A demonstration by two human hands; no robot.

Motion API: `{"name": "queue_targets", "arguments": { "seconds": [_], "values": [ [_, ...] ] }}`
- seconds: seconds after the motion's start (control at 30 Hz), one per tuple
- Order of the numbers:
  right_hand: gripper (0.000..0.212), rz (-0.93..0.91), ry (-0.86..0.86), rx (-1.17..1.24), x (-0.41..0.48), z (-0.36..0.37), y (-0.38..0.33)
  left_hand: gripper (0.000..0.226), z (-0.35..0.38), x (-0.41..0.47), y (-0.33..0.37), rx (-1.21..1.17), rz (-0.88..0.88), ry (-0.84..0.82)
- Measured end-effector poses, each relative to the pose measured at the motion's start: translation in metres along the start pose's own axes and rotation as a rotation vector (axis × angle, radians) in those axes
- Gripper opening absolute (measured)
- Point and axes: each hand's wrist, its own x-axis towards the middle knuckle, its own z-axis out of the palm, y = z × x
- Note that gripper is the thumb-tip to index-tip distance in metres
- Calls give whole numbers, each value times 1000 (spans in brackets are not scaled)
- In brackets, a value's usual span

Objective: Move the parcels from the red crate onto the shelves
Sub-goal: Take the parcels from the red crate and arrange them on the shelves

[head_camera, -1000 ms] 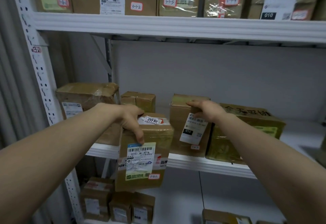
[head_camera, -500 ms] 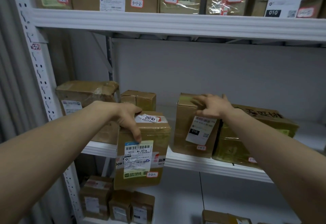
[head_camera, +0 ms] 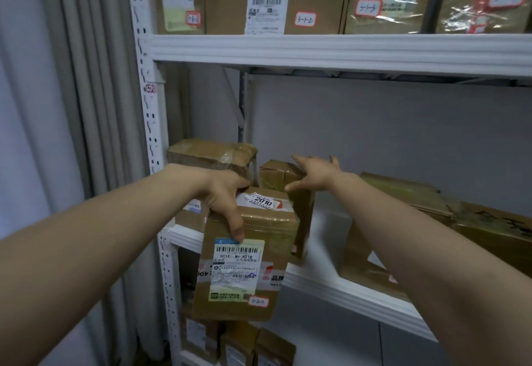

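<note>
The right hand has shifted left and now lies with fingers spread on the small brown box at centre frame. The left hand grips the top of the parcel, fingers curled over it. The parcel hangs at lower centre, in front of the middle shelf edge.

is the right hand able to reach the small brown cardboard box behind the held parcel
Likely yes: the right hand is at the top of the small brown cardboard box, nothing between; the labelled cardboard parcel sits lower in front.
</note>
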Motion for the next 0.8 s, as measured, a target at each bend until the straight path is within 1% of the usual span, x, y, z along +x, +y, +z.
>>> {"name": "queue_targets", "arguments": {
  "seconds": [0.07, 0.13, 0.33, 0.43, 0.6, 0.7, 0.8],
  "values": [
    [67, -21, -29, 5, 6, 2, -1, 110, -3, -2, -7, -20, -17, 24],
    [62, -27, -44, 1, 8, 0, 3, 115, -6, -3, -10, -30, -25, 45],
    [59, 35, -80, -98, -7, -11, 37, 116, -8, 2, -3, -52, 0, 45],
    [59, 70, -90, -120, -16, -14, 54, 113, -13, 6, 6, -48, 33, 55],
    [61, 75, -94, -63, -30, -18, 64, 104, -23, 11, 22, 8, 73, 108],
    [61, 68, -95, -65, -30, -16, 68, 98, -26, 13, 30, 92, 87, 165],
    [62, 67, -113, -59, -31, -18, 71, 101, -25, 18, 32, 169, 80, 201]
  ]
}}
